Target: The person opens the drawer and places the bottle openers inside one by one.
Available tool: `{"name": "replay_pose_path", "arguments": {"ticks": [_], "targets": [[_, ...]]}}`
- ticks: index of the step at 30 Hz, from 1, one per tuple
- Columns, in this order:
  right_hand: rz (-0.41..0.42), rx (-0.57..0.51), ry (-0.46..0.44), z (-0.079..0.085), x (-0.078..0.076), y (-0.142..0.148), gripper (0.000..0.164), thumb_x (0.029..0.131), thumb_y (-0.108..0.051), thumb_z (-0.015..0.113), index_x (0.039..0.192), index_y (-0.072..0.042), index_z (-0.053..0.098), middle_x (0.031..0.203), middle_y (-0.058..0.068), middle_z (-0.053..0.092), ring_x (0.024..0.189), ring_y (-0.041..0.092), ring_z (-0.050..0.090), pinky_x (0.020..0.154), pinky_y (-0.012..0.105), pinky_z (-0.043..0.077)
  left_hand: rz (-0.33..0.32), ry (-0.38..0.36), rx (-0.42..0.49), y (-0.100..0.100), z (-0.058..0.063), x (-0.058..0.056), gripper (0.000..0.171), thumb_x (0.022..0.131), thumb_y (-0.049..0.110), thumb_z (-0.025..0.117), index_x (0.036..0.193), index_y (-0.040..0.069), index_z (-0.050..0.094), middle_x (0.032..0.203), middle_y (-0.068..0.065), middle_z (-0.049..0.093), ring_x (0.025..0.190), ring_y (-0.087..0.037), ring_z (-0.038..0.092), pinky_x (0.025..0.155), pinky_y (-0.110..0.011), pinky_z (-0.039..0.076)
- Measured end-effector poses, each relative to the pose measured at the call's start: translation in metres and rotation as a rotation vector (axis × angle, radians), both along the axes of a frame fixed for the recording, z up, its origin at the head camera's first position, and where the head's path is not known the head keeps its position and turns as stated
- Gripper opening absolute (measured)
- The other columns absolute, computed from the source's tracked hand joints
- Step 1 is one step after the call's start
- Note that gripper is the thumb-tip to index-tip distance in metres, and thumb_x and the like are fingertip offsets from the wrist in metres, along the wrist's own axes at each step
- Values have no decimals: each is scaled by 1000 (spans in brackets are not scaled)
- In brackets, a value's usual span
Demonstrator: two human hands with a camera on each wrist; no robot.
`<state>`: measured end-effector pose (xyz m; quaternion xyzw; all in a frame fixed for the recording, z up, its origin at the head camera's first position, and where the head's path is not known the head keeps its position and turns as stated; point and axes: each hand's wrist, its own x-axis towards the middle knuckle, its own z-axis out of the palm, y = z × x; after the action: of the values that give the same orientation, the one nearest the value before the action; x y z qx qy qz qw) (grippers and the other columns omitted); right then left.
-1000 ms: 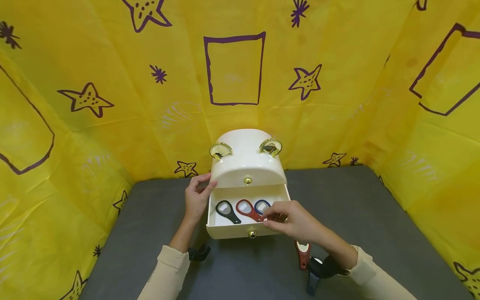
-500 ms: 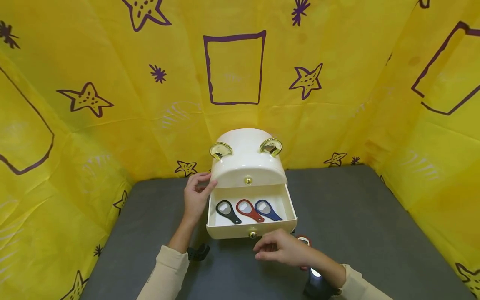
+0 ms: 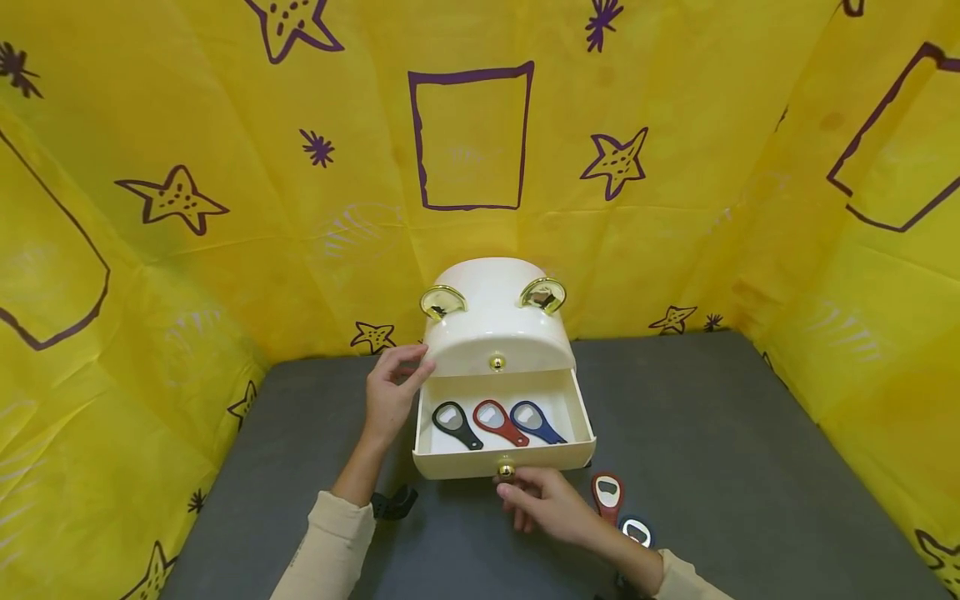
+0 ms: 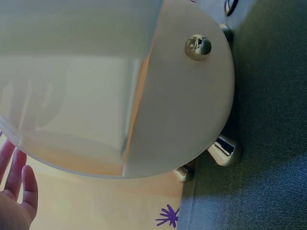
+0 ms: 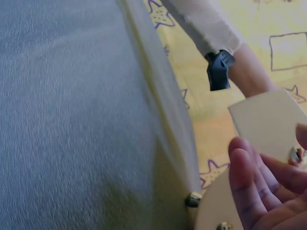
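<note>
A white cabinet (image 3: 491,293) with gold ears stands against the back wall, its middle drawer (image 3: 495,463) pulled out. Inside lie a black bottle opener (image 3: 459,427), a red one and a blue bottle opener (image 3: 538,425), side by side. My left hand (image 3: 388,398) rests its fingertips on the cabinet's left side, fingers loosely bent. At the drawer front, my right hand (image 3: 551,504) pinches the gold knob (image 3: 506,472) between thumb and forefinger; in the right wrist view the knob (image 5: 296,155) shows between them, the other fingers spread below.
A red bottle opener (image 3: 607,493) and a blue one (image 3: 637,531) lie on the grey table (image 3: 720,433), right of the drawer, the blue one partly behind my forearm. Below the open drawer is a closed lower drawer (image 4: 192,105). Yellow cloth walls (image 3: 360,250) enclose the table.
My right hand has left the blue bottle opener in the drawer, drawn back toward me, then moved to the drawer's knob. The left hand stays at the cabinet's side.
</note>
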<state>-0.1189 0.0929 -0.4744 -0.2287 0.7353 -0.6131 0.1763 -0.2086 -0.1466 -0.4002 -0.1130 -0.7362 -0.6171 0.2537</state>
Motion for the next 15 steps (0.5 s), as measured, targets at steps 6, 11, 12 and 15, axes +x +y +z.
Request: {"name": "replay_pose_path", "arguments": {"ticks": [6,11,12,15], "targets": [[-68,-47,-38,-2,0,-7,37,102,-18,49,109,16,61,80,30,64,54,2,58,48,25,52,10,8,5,0,0,0,22,79,-8,74,100,-14,69,106,-31,63,93,-1,58,75,-13,50],[-118,-65,-51,0,-6,-11,38,103,-17,48,110,17,61,78,31,63,53,4,57,48,24,51,16,21,14,0,-3,-1,22,79,-8,74,99,-14,69,105,-32,63,93,0,58,75,-13,50],[-134,-62,-51,0,-9,-11,38,103,-17,48,110,17,61,78,31,63,53,4,56,48,24,51,17,22,13,0,-3,-2,22,79,-8,74,99,-14,69,105,-32,63,93,1,58,74,-13,50],[-181,-60,-56,0,-19,-13,38,102,-18,49,108,17,61,77,29,64,52,4,56,48,22,51,16,28,9,0,-4,-2,21,79,-8,74,98,-15,69,104,-32,63,92,1,58,74,-12,50]]}}
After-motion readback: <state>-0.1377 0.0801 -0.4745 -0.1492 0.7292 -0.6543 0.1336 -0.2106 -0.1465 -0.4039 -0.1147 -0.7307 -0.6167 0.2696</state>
